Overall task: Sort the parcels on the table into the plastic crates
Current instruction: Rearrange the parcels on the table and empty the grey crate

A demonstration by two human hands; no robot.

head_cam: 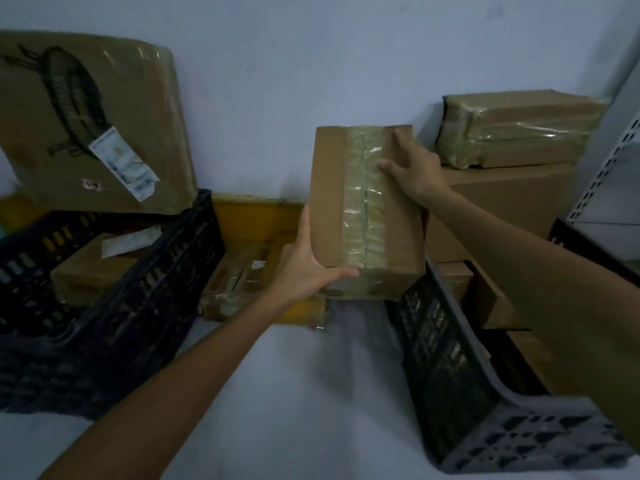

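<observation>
- The black latticed plastic crate [450,375] at 5 o'clock sits tilted, its rim right beside the near corner of the brown cardboard parcel with a clear tape strip down its face [367,209]. That corner could catch the rim on the way in and twist the parcel out of the grip.
- The tape looks glossy, so a thumb resting on it may slide if the parcel is swung quickly.
- The left hand [304,268], at 6 o'clock of the parcel, grips its near left corner. The thumb lies along the near edge and the palm is against the side, with the fingers hidden underneath.
- The right hand [415,171], at 1 o'clock of the parcel, holds its far right corner. The thumb is spread onto the tape and the fingers reach over the far edge.
- The hands are well apart and clamp the parcel between them, lifted off the white table [294,393] between the two crates.
- A second black plastic crate [138,306] at 9 o'clock already holds parcels.
- Stacked brown parcels [519,129] stand at 2 o'clock, close enough for a knock from the right elbow.
</observation>
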